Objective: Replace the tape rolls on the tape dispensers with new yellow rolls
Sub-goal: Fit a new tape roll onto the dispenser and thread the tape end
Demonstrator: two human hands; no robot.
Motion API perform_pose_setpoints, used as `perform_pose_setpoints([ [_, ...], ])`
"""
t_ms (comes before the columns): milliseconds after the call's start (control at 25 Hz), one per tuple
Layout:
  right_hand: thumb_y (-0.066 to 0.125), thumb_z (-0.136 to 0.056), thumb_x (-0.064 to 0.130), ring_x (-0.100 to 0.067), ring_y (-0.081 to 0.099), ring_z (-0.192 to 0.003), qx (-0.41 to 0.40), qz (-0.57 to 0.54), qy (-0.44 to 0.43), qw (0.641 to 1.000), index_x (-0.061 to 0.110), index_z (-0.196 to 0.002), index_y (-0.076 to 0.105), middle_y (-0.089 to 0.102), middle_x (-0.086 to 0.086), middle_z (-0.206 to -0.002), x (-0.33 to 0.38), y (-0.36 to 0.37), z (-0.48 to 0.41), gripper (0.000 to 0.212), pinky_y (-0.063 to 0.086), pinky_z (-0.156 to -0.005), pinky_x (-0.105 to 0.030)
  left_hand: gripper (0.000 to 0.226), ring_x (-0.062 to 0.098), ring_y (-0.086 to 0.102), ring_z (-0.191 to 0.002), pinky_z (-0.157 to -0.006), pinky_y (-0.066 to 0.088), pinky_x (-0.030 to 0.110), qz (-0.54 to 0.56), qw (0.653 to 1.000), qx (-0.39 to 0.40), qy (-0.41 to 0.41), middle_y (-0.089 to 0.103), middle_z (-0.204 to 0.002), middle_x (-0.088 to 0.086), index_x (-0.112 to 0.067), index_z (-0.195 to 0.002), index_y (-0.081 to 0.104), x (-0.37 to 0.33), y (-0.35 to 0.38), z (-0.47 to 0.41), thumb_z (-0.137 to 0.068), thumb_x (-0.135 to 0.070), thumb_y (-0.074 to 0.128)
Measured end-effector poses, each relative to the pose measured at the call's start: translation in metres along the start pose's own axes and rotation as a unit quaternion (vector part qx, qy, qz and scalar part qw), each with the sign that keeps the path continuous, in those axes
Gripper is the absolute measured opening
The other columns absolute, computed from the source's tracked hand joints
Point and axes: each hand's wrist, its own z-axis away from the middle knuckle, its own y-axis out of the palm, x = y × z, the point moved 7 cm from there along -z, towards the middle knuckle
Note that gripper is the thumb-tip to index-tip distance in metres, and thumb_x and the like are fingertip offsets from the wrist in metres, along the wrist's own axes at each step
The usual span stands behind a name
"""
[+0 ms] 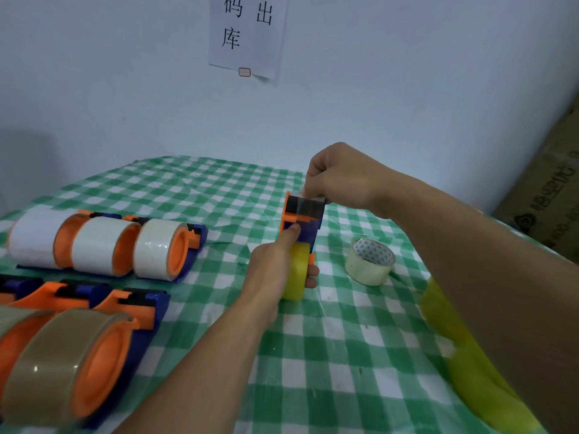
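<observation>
An orange and blue tape dispenser stands on end at the table's middle, with a yellow roll mounted on it. My left hand grips the dispenser around the yellow roll, forefinger stretched along the blue body. My right hand pinches the end of the tape strip at the dispenser's top, over the cutter. A removed pale clear roll lies flat to the right. More yellow rolls show at the lower right, partly behind my right forearm.
Three dispensers with white rolls lie in a row at the left, and dispensers with brown rolls lie in front of them. A green checked cloth covers the table. A cardboard box stands at the right, a paper sign hangs on the wall.
</observation>
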Motion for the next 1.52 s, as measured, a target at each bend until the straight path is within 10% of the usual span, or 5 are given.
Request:
perform_pose_setpoints([
  [1520, 0.068, -0.096, 0.015, -0.019, 0.059, -0.076, -0.008, 0.029, -0.054, 0.998, 0.0, -0.093, 0.068, 0.071, -0.018, -0.093, -0.002, 0.001, -0.004, 0.015, 0.057, -0.081, -0.044, 0.032, 0.023, 0.065, -0.054, -0.061, 0.059, 0.034, -0.054, 0.998, -0.024, 0.029, 0.072, -0.069, 0.012, -0.007, -0.09, 0.071, -0.003, 0.002, 0.005, -0.083, -0.038, 0.078],
])
